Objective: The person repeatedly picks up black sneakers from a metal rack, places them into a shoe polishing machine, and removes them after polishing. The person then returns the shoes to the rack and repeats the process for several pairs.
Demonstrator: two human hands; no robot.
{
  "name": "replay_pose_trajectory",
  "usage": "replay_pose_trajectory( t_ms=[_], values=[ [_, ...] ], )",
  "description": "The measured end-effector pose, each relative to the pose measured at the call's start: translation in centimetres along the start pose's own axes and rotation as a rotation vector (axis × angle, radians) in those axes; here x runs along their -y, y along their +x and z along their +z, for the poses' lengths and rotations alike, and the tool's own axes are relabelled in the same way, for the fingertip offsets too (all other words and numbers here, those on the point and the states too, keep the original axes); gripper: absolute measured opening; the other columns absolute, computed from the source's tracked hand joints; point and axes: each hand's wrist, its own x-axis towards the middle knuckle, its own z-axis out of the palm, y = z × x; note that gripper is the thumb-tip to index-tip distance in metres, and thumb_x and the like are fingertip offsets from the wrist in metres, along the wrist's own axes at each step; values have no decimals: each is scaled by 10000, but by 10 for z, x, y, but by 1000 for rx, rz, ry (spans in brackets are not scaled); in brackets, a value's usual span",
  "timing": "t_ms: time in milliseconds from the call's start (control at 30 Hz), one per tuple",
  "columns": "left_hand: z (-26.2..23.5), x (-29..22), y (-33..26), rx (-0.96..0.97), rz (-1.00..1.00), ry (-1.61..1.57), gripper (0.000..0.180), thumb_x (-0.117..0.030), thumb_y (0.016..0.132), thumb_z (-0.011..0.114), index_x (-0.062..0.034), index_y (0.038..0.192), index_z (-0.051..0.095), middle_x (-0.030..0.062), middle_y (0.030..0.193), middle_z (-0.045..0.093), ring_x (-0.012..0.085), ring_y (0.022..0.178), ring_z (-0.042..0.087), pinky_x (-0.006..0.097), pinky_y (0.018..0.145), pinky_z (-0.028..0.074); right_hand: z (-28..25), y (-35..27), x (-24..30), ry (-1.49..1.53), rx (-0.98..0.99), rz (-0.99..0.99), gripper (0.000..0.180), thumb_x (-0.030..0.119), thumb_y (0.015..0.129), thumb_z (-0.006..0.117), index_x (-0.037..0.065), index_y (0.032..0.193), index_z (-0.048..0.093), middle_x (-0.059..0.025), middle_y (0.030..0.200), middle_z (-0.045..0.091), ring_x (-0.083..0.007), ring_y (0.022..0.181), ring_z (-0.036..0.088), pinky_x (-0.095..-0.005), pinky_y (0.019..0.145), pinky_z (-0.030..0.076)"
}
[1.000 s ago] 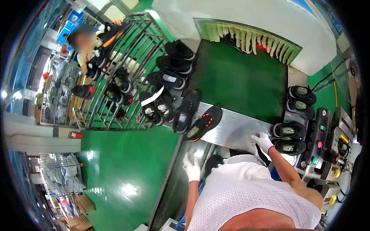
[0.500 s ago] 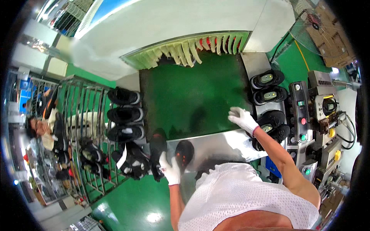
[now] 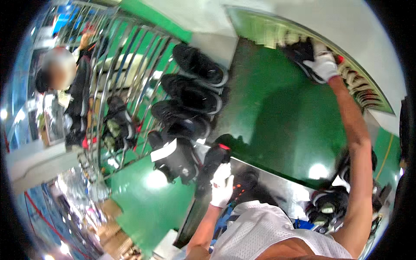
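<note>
My right hand (image 3: 323, 65), in a white glove, reaches far out to the curtained opening and grips a black shoe (image 3: 301, 56) with a pale sole edge. The shoe lies at the hanging strips (image 3: 359, 84), and its far end is partly hidden. Near my body, my gloved left hand (image 3: 222, 186) closes around a black shoe upper (image 3: 212, 158) with a red patch. Beside that hand sits another dark shoe piece (image 3: 247, 180) with small orange marks, on the metal ledge (image 3: 271, 177).
Several black shoes (image 3: 190, 95) line the left edge of the green surface (image 3: 277, 117). A black bundle with a white tag (image 3: 164, 150) sits below them. Farther left are a metal rack (image 3: 134, 47) and another person. More shoes (image 3: 327, 206) stand at the right, below my right arm.
My view has turned left. My right hand has gone from empty above the green surface to the curtained opening, where it now grips a shoe. My left hand stays at the dark upper.
</note>
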Motion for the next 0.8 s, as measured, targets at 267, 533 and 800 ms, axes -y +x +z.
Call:
replay_pose_trajectory(
  t_ms=[267,533,800],
  values=[
    [5,4,-2,-123,-65,8,417,-30,898,701,6,1302,602,193,1307,617,349,1213,598,416,1057,467,49,48,-19,-81,308,61,855,645,837,675,-109,1231,601,-268,997,722,-416,901,714,-450,806,566],
    [18,6,7,-46,73,-51,473,-84,906,711,-2,1351,575,197,1360,590,343,1255,573,421,1065,462,58,-10,-27,-184,82,4,775,703,896,552,-54,934,716,-296,938,703,-426,917,702,-475,824,559],
    [16,-8,-12,-40,68,-188,525,-97,935,669,30,1419,509,212,1411,558,328,1313,542,398,1114,418,54,-229,15,455,6,396,909,534,748,813,-133,1303,542,-317,1100,693,-409,1097,671,-442,945,532]
  ],
)
